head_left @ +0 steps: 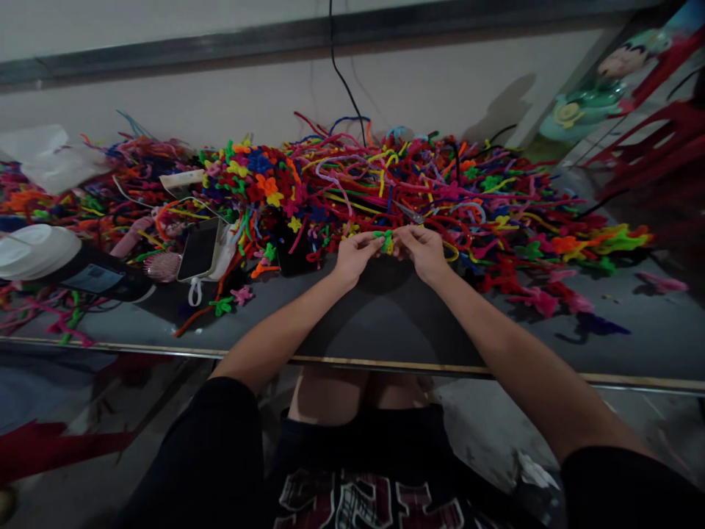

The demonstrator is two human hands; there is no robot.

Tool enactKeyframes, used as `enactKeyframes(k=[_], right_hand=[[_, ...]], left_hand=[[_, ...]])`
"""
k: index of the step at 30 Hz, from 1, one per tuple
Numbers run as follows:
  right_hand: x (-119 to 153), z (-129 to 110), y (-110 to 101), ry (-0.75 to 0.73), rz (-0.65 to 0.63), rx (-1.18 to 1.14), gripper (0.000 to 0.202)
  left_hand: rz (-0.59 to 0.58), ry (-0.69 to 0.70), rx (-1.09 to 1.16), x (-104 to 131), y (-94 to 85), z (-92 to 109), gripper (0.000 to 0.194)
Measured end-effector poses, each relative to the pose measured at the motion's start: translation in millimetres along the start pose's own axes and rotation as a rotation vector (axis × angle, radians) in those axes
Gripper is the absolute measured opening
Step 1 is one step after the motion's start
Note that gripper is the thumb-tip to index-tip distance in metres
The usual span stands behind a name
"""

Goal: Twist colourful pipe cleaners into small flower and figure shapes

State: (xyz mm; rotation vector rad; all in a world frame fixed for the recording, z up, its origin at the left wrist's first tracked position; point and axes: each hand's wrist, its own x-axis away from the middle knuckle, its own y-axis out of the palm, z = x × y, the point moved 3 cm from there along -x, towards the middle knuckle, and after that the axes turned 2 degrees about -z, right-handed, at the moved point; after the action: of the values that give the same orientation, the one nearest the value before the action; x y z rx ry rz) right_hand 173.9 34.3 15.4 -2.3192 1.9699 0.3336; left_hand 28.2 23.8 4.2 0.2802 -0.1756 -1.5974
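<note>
Between my two hands is a small green and yellow pipe-cleaner flower [388, 241], held just above the table's dark top. My left hand [355, 257] pinches its green side between thumb and fingers. On the other side, my right hand [423, 250] has its fingers closed at the yellow part. The fingertips cover some of the piece. Right behind both hands lies a thick heap of loose pipe cleaners [352, 176] in many colours. A pair of metal scissors or pliers [408, 213] seems to rest on the heap, partly buried.
At left are a lidded cup [71, 261], a hairbrush [163, 267] and a white-edged phone [199, 250]. A dark phone [294, 250] lies left of my hands. Pink pipe-cleaner flowers [543, 300] lie at right. The table's front edge [385, 363] runs before my lap.
</note>
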Motion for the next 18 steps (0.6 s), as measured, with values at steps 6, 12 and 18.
enactKeyframes(k=[6, 12, 18], right_hand=[[-5.8, 2.1, -3.5, 0.191, -0.233, -0.142, 0.042], [-4.8, 2.4, -5.3, 0.207, -0.346, -0.119, 0.040], [-5.8, 1.7, -4.7, 0.178, -0.361, -0.107, 0.048]], left_hand=[[-0.207, -0.001, -0.008, -1.2, -0.9, 0.3, 0.040], [-0.341, -0.039, 0.018, 5.5, 4.1, 2.4, 0.037], [-0.327, -0.096, 0.078, 8.0, 6.8, 2.8, 0.038]])
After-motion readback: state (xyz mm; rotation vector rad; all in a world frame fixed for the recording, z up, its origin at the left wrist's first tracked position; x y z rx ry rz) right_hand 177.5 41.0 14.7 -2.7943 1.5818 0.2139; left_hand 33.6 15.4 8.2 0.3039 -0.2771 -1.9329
